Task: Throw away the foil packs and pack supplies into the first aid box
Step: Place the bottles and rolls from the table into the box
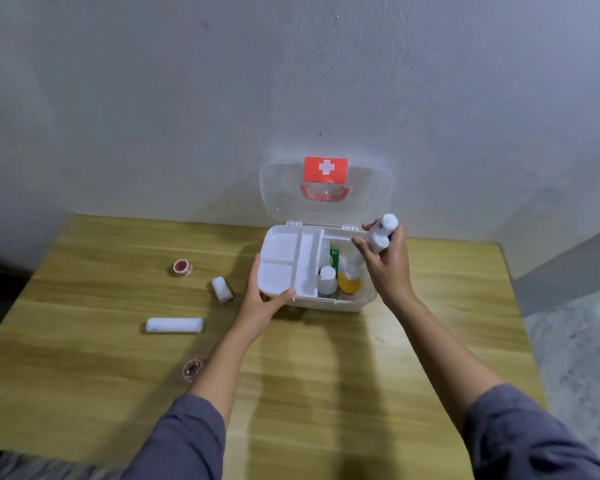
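Observation:
The white first aid box [355,304] stands open on the wooden table, its clear lid [368,195] with a red cross label upright against the wall. A white divided tray [288,261] rests across the box's left half. My left hand [262,299] grips the tray's front left corner. My right hand [385,265] is raised over the box's right side, shut on two white bandage rolls [381,232]. Inside the box sit a white bottle [327,278], an orange-capped bottle [350,283] and a green pack [334,257].
Left of the box on the table lie a short bandage roll [222,289], a long bandage roll [174,324] and two reddish tape rolls [182,268] [192,368]. The table's right edge [520,323] borders a grey floor.

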`<state>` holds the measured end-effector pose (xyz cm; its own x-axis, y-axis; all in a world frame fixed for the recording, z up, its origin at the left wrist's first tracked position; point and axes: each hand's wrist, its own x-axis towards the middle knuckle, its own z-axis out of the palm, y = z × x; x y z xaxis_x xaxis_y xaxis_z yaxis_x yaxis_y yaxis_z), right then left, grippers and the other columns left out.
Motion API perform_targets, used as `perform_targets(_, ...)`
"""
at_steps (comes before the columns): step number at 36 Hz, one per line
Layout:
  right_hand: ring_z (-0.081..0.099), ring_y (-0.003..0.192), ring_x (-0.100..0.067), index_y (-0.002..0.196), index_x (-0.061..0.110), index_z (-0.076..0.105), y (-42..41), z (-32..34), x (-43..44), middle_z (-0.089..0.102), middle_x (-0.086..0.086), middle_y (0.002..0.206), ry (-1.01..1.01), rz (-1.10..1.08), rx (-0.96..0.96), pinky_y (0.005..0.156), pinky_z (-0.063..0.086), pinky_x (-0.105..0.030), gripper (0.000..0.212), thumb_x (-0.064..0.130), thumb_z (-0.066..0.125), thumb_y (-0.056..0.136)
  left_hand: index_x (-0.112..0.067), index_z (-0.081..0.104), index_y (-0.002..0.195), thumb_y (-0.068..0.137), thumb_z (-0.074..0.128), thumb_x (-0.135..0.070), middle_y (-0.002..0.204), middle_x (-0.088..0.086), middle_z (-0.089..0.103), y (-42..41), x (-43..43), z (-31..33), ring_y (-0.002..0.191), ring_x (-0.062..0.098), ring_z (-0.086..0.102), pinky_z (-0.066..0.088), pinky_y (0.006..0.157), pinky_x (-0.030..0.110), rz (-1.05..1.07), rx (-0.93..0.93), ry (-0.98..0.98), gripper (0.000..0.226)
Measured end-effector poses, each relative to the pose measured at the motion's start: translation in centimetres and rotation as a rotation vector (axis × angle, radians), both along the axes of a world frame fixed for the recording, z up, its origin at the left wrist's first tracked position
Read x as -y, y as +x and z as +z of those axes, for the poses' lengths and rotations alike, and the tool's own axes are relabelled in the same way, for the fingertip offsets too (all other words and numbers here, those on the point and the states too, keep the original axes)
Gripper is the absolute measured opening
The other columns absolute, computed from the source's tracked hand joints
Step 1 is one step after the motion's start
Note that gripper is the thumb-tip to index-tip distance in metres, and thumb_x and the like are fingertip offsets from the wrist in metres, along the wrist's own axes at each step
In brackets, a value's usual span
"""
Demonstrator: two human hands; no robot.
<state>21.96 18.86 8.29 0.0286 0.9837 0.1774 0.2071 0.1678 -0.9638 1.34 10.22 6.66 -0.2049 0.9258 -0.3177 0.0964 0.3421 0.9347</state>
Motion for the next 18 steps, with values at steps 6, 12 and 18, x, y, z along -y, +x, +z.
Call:
perform_targets(6, 0.051, 0.082, -0.011, 0.104, 0.01, 0.046, 0.2, -1.6, -0.3, 0.052, -0.006, 0.099, -0.072, -0.035, 0.094, 0.068, 0.039, -0.003, 0.031, 0.016, 0.068, 0.082, -0.031, 0.012, 0.145, 0.078, 0.072, -0.015, 0.152, -0.006, 0.024, -0.3, -0.1, -0.4, 0.137, 0.011, 0.026, 0.027, 0.103, 0.024, -0.006, 0.017, 0.009, 0.092)
perform_targets(12, 0.044, 0.099, -0.013, 0.111, 0.006, 0.048, 0.0, -2.0, 0.2, 0.041, -0.002, 0.109, -0.085, -0.05, 0.222, 0.081, 0.032, -0.002, 0.032, 0.014, 0.064, 0.084, -0.033, 0.013, 0.145, 0.077, 0.074, -0.017, 0.152, -0.006, 0.024, -0.5, -0.2, -0.9, 0.136, 0.01, 0.026, 0.027, 0.106, 0.027, -0.009, 0.018, 0.021, 0.092)
perform_targets(18, 0.04, 0.111, -0.014, 0.119, 0.003, 0.048, 0.0, -1.2, 0.5, 0.037, -0.014, 0.127, -0.092, -0.035, 0.273, 0.089, 0.034, -0.001, 0.031, 0.008, 0.055, 0.089, -0.035, 0.013, 0.144, 0.076, 0.075, -0.022, 0.153, -0.006, 0.022, -0.7, -0.3, -1.5, 0.139, 0.012, 0.023, 0.025, 0.114, 0.038, -0.014, 0.014, 0.017, 0.094)
